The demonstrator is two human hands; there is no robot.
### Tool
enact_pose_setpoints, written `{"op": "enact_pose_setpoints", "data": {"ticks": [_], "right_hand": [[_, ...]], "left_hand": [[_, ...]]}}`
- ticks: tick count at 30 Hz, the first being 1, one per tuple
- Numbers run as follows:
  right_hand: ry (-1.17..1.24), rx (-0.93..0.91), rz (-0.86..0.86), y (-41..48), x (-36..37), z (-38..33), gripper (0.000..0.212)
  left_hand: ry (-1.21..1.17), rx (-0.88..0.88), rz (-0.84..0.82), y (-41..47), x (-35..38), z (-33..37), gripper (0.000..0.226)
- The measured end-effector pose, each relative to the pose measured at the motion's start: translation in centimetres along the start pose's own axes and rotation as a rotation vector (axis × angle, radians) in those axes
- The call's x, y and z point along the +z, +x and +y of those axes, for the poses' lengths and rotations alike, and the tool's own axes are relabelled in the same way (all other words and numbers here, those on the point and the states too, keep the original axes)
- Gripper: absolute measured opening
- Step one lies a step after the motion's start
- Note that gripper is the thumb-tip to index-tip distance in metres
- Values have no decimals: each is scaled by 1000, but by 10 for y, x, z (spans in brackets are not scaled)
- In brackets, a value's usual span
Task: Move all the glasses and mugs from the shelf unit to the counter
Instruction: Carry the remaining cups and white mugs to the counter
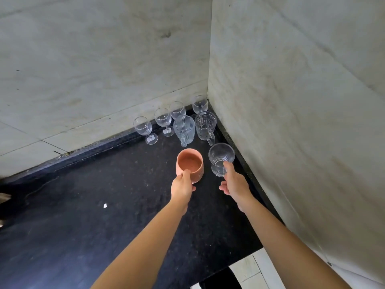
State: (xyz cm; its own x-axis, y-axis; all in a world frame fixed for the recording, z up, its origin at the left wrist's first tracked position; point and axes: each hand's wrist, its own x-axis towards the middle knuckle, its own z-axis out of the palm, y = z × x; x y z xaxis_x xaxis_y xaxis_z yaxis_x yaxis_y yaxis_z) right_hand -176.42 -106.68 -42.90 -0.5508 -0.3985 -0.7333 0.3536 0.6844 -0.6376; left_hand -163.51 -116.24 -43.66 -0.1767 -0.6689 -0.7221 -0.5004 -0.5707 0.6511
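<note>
Head view: orange mug (190,163) and clear glass (220,155) are handled.
Mug is pinched by left hand (182,187); glass is touched by loose right hand (235,184).

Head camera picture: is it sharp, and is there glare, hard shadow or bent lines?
In the head view the clay cup and wine glasses are sharp; light is soft, without hard shadows; the counter carries a bluish sheen at lower left; joints in the wall bow slightly from the wide lens.

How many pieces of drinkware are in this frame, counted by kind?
Stemmed wine glasses: 4
Clear handled glass mugs: 2
Clear tumbler: 1
Terracotta cup: 1
Total: 8
</note>
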Motion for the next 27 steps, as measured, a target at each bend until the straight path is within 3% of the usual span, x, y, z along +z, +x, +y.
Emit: {"op": "enact_pose_setpoints", "data": {"ticks": [9,20,27], "right_hand": [[101,67,34,32,3,-5,71],[62,40,2,49,-1,-12,61],[-119,-21,13,37,-11,-13,72]], "left_hand": [[51,9,-41,21,24,12,44],[35,13,-56,36,41,11,49],[342,103,-37,29,25,19,60]]}}
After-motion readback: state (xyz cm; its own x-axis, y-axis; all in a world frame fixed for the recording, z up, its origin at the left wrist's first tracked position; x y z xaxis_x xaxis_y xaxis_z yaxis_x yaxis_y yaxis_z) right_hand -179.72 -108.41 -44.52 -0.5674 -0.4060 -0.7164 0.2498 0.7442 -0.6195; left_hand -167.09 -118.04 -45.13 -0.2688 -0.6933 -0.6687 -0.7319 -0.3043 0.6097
